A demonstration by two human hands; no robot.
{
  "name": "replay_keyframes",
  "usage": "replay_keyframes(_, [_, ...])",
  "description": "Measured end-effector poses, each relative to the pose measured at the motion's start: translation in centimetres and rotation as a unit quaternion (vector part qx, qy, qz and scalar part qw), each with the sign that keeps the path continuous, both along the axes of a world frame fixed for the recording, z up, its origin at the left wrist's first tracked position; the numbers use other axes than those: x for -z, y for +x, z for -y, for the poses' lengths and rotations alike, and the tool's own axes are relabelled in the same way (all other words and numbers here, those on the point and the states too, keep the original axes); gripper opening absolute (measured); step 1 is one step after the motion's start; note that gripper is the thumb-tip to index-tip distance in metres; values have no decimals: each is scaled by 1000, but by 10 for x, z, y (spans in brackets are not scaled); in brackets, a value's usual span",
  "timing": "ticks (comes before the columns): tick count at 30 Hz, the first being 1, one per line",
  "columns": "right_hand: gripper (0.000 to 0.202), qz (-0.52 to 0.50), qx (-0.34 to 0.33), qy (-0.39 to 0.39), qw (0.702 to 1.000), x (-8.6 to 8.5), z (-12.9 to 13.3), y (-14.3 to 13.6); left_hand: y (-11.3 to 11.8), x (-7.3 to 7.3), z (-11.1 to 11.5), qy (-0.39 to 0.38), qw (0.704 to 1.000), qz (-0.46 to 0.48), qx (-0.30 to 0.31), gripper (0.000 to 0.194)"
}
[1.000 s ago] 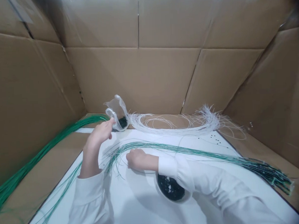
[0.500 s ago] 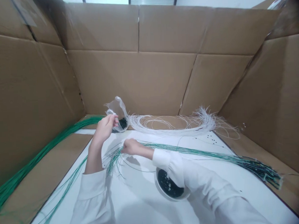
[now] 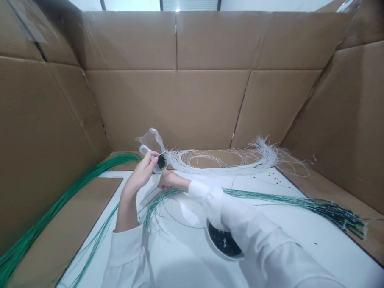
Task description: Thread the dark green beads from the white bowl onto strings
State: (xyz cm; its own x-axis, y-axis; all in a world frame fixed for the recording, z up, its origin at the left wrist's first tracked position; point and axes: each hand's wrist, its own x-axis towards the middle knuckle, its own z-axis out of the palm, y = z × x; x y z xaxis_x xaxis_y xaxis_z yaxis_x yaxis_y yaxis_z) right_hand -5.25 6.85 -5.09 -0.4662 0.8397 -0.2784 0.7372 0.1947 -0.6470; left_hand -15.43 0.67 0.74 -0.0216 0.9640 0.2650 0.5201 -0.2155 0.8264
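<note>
My left hand (image 3: 144, 170) is closed in a pinch in front of a clear plastic bag (image 3: 151, 138) with dark little pieces in it. From its fingertips sticks out a thin pale strand (image 3: 162, 153), too fine to identify surely. Just right of it and lower, my right hand (image 3: 169, 179) has its fingers curled down; whatever they grip is hidden. Below that hand, green wires (image 3: 161, 197) run across the white table and fray at their left end. A white bowl (image 3: 209, 238) of small black pieces sits partly under my right sleeve.
A coil of white strands (image 3: 180, 161) lies along the back. On the left is a thick green wire bundle (image 3: 69, 189); dark-tipped wire ends (image 3: 341, 217) lie at right. Black specks (image 3: 274, 177) dot the table (image 3: 184, 267). Cardboard walls (image 3: 209, 105) surround it.
My left hand has moved right, and a pale strand now shows at its fingertips. My right hand has risen off the green wires toward the left hand. The view has shifted slightly.
</note>
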Motion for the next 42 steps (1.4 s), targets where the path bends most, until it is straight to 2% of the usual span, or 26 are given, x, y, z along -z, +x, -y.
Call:
replay_keyframes(3, [11, -138, -12, -29, 990, -18, 7, 35, 13, 0, -7, 31, 997, 66, -35, 29])
replay_keyframes(7, [18, -286, 33, -2, 958, -37, 24, 89, 44, -2, -8, 29, 991, 129, 34, 26])
replay_keyframes(8, [20, -327, 47, 8, 944, -40, 28, 102, 54, -3, -7, 32, 989, 142, 41, 26])
replay_keyframes(10, [24, -473, 77, 5, 878, -45, 35, 125, 77, -2, -3, 47, 986, 152, 45, 26])
replay_keyframes(12, [25, -549, 89, 17, 831, -48, 41, 144, 100, 1, 1, 62, 978, 188, 69, 27])
replay_keyframes(15, [21, -586, 104, 62, 801, -52, 47, 164, 130, 8, 9, 26, 952, 272, 140, 31])
replay_keyframes(19, [15, -571, 148, 148, 794, -56, 56, 181, 153, 16, 18, 3, 943, 293, 160, 29])
replay_keyframes(23, [12, -542, 180, 206, 795, -56, 63, 191, 160, 19, 23, -16, 938, 299, 173, 29])
replay_keyframes(26, [10, -522, 171, 227, 804, -55, 66, 196, 162, 19, 25, -45, 932, 315, 175, 30])
replay_keyframes(33, [7, -511, 137, 239, 814, -52, 65, 200, 164, 18, 27, -98, 896, 396, 175, 26])
replay_keyframes(42, [10, -506, 167, 223, 817, -50, 67, 202, 164, 24, 26, -56, 940, 293, 166, 28])
